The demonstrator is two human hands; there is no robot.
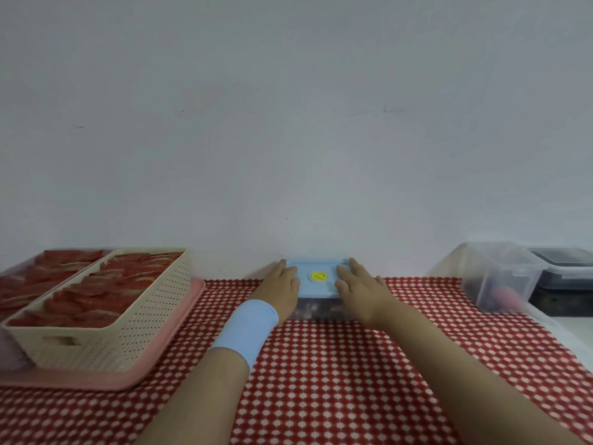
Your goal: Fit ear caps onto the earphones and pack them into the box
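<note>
A pale wall (288, 123) fills the upper part of the view. Below it a red-and-white checked cloth (337, 364) covers the table. At the near left a cream perforated basket (144, 316) stands on a pink tray (112, 382) and holds flat red packets (96, 297); what is in them cannot be told. At the far right a clear bin (500, 277) stands just beside a dark container (568, 284).

The box (317, 308), clear-walled under a blue lid (317, 289), sits at the far middle of the cloth, close to the wall. Dark contents show dimly through its near wall but cannot be made out.

The left hand (282, 285) lies on the left part of the lid and the right hand (359, 284) on the right part. The fingers of both are fairly straight and laid flat, curled round nothing; whether the thumbs hook the side edges is hidden. A light blue wristband (247, 329) circles the left wrist. A small yellow disc (318, 276) sits in the lid between the hands.

No earphones or ear caps lie out on the cloth, so the step in hand seems to be handling the box itself, either drawing it near to open it or pressing it closed. If opening, the next move calls for an even pull towards the near side, then freeing the lid at its edges.
</note>
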